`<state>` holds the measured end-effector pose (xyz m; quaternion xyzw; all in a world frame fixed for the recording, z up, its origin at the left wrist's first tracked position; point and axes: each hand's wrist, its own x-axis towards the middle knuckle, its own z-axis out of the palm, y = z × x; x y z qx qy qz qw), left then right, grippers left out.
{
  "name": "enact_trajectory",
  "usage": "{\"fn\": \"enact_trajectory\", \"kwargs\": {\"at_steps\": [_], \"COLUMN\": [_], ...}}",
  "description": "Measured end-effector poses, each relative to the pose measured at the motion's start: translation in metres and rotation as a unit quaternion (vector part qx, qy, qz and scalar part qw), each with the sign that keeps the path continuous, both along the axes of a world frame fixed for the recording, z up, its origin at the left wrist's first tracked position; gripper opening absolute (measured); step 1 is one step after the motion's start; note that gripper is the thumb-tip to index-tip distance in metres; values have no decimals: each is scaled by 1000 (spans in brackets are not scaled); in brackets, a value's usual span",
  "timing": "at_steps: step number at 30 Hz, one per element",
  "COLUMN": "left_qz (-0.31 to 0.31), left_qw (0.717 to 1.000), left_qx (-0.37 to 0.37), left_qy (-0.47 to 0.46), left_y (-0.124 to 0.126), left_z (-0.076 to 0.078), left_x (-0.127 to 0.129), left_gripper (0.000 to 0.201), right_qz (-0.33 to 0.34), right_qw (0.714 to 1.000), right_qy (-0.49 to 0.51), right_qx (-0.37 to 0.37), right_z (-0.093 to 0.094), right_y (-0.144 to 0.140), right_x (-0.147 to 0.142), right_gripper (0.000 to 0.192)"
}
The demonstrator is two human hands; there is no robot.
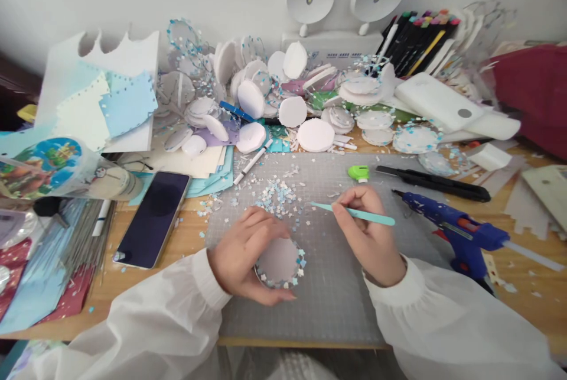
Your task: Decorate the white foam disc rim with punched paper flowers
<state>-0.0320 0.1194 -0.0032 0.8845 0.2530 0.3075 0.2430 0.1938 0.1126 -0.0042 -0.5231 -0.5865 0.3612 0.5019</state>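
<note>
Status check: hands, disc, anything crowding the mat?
Left hand grips white disc. Right hand pinches teal tweezers. Glue gun lies right of mat.

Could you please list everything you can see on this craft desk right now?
Foam disc: one, white with a blue-flecked edge, in left hand.
Tweezers: one, teal, in right hand.
Paper bits: many, blue and white, on grey mat.
Glue gun: one, blue, right of mat.
Phone: one, dark, left of mat.
Disc pile: many, white, back of desk.
Marker pens: many, black, back right.
Hands: left, right, white sleeves.
</note>
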Motion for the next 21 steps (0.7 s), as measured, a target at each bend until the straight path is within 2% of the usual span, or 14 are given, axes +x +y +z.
{"fn": "enact_trajectory", "kwargs": {"at_steps": [7, 15, 21], "left_qz": [-3, 3, 2], "left_qw": [1000, 1000, 1000], "left_qx": [2, -1, 2], "left_qy": [3, 1, -1], "left_y": [0, 0, 0], "left_z": [1, 2, 2], "left_x": [1, 1, 1], "left_gripper": [65, 66, 64], "right_qz": [6, 80, 95], "right_qw": [1000, 996, 992], "right_qy": [-11, -36, -78], "right_qx": [6, 14, 27], "right_z": [-4, -8, -11], "right_y": [2, -3, -3], "right_x": [1, 0, -1], "right_gripper": [9, 12, 13]}}
